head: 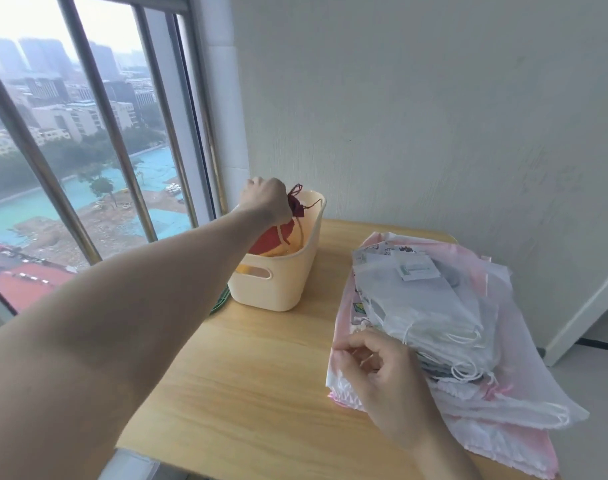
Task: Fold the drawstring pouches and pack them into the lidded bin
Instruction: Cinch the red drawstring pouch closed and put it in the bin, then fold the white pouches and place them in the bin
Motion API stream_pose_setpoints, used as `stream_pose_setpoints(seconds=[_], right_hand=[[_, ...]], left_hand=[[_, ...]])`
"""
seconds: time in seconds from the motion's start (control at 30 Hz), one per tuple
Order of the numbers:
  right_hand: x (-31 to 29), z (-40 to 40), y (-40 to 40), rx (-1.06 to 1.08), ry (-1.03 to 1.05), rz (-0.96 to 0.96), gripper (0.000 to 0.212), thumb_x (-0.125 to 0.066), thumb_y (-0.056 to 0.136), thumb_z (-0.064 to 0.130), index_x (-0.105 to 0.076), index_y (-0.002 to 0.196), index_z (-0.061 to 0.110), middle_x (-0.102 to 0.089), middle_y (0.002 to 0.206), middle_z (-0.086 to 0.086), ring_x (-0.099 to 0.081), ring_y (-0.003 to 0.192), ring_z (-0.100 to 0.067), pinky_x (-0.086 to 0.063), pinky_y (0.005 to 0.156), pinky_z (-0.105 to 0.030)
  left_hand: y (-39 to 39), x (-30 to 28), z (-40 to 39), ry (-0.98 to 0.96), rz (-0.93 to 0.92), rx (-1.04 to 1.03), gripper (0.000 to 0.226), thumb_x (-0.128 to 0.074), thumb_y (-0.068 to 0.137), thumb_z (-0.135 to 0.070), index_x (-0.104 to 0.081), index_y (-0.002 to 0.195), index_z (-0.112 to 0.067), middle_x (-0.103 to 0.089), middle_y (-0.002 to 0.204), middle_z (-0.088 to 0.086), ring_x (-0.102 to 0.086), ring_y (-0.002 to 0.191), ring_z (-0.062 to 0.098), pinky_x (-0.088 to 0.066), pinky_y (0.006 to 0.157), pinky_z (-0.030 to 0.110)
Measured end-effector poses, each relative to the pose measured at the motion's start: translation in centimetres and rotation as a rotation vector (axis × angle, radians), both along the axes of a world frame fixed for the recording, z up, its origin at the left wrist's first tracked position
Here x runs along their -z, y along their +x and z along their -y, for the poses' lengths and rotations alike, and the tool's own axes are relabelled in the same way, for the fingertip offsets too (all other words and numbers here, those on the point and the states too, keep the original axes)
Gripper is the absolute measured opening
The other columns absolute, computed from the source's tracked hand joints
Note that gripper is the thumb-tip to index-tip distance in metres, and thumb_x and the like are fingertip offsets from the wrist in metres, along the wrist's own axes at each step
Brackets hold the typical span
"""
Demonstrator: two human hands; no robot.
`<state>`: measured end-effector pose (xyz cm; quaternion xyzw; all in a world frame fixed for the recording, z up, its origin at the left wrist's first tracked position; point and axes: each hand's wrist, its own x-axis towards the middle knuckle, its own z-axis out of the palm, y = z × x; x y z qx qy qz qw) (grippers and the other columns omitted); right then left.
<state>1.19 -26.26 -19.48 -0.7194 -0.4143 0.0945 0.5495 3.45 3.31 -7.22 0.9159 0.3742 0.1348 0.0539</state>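
A cream plastic bin [288, 271] with a cut-out handle stands at the table's far left, without a lid on it. Inside lie a red pouch [271, 239] and yellow pouches [292, 249]. My left hand [266, 202] reaches over the bin and grips a dark maroon drawstring pouch [295, 206], whose cords dangle into the bin. On the right lies a stack of white and pink drawstring pouches [430, 310]. My right hand [378, 362] rests at the stack's near left corner, fingers curled and pinching the edge of a pink pouch.
The wooden table [254, 375] stands against a white wall, with a barred window on the left. A green object [219, 301] pokes out beside the bin's near left corner. A white door frame [586, 306] stands at the right.
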Motion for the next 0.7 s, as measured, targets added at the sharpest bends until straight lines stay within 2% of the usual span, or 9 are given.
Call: stream_pose_setpoints(seconds=[0.07,0.2,0.27,0.37,0.4,0.47,0.6,0.67,0.7], right_hand=[[0.1,-0.1,0.5,-0.016,-0.020,0.005,0.018,-0.073,0.088,0.010,-0.075,0.085,0.028,-0.070,0.083,0.012,-0.066,0.078,-0.015,-0.049,0.066,-0.017],[0.2,-0.2,0.8,-0.042,-0.030,0.038,0.018,-0.073,0.088,0.010,-0.076,0.085,0.027,-0.069,0.082,0.011,-0.067,0.077,-0.015,-0.053,0.067,-0.024],[0.2,-0.3,0.9,-0.045,-0.044,0.048,0.018,-0.073,0.088,0.010,-0.076,0.085,0.028,-0.070,0.083,0.011,-0.068,0.078,-0.015,-0.053,0.067,-0.024],[0.4,-0.3,1.0,-0.052,-0.052,0.061,0.019,-0.073,0.089,0.010,-0.075,0.085,0.029,-0.070,0.084,0.010,-0.068,0.078,-0.014,-0.053,0.066,-0.023],[0.5,-0.3,1.0,-0.057,-0.057,0.065,0.019,-0.073,0.089,0.011,-0.075,0.085,0.029,-0.070,0.084,0.010,-0.068,0.078,-0.015,-0.053,0.066,-0.024],[0.6,-0.4,1.0,-0.061,-0.064,0.070,0.018,-0.073,0.089,0.012,-0.075,0.085,0.030,-0.070,0.084,0.009,-0.068,0.078,-0.015,-0.053,0.067,-0.026],[0.6,-0.4,0.8,-0.046,-0.045,0.055,0.018,-0.073,0.088,0.010,-0.075,0.084,0.028,-0.070,0.083,0.009,-0.068,0.078,-0.015,-0.053,0.066,-0.024],[0.2,-0.2,0.7,-0.029,-0.014,0.033,0.019,-0.072,0.088,0.007,-0.075,0.084,0.025,-0.071,0.084,0.008,-0.069,0.079,-0.015,-0.054,0.067,-0.026],[-0.1,-0.1,0.7,-0.015,0.013,0.026,0.020,-0.071,0.088,0.005,-0.075,0.084,0.024,-0.071,0.084,0.007,-0.069,0.079,-0.017,-0.055,0.068,-0.029]], left_hand=[[0.9,0.2,-0.4,0.067,0.008,0.006,0.016,-0.063,0.092,-0.014,-0.063,0.106,-0.008,-0.048,0.104,0.014,-0.050,0.089,0.029,-0.043,0.069,0.037],[2.2,0.3,-0.9,0.276,0.031,0.125,0.017,-0.061,0.096,-0.016,-0.061,0.109,-0.004,-0.059,0.090,0.012,-0.061,0.078,0.030,-0.048,0.063,0.038],[2.7,1.4,-0.8,0.125,-0.152,0.185,0.022,-0.067,0.091,-0.015,-0.063,0.111,-0.006,-0.063,0.087,0.008,-0.063,0.075,0.025,-0.054,0.063,0.035],[3.0,3.2,-1.3,-0.335,-0.575,0.230,0.036,-0.065,0.089,-0.022,-0.061,0.124,-0.014,-0.070,0.103,0.007,-0.071,0.090,0.024,-0.060,0.085,0.043],[2.8,3.3,-1.6,-0.471,-0.603,0.214,0.037,-0.059,0.092,-0.023,-0.060,0.128,-0.014,-0.070,0.110,0.008,-0.071,0.095,0.025,-0.058,0.090,0.045],[2.9,3.3,-2.4,-0.546,-0.468,0.212,0.035,-0.050,0.096,-0.023,-0.062,0.127,-0.010,-0.069,0.114,0.009,-0.072,0.097,0.026,-0.059,0.090,0.044],[2.8,2.2,-2.3,-0.259,-0.154,0.195,0.024,-0.045,0.096,-0.010,-0.065,0.107,-0.001,-0.070,0.103,0.012,-0.070,0.086,0.028,-0.060,0.069,0.034],[2.6,1.2,-0.9,-0.167,-0.006,0.207,0.021,-0.046,0.093,-0.005,-0.066,0.098,0.000,-0.067,0.101,0.011,-0.066,0.087,0.029,-0.055,0.067,0.040],[2.3,0.5,0.3,-0.153,0.077,0.217,0.023,-0.046,0.092,-0.004,-0.067,0.100,0.000,-0.067,0.102,0.012,-0.065,0.089,0.030,-0.055,0.069,0.043]])
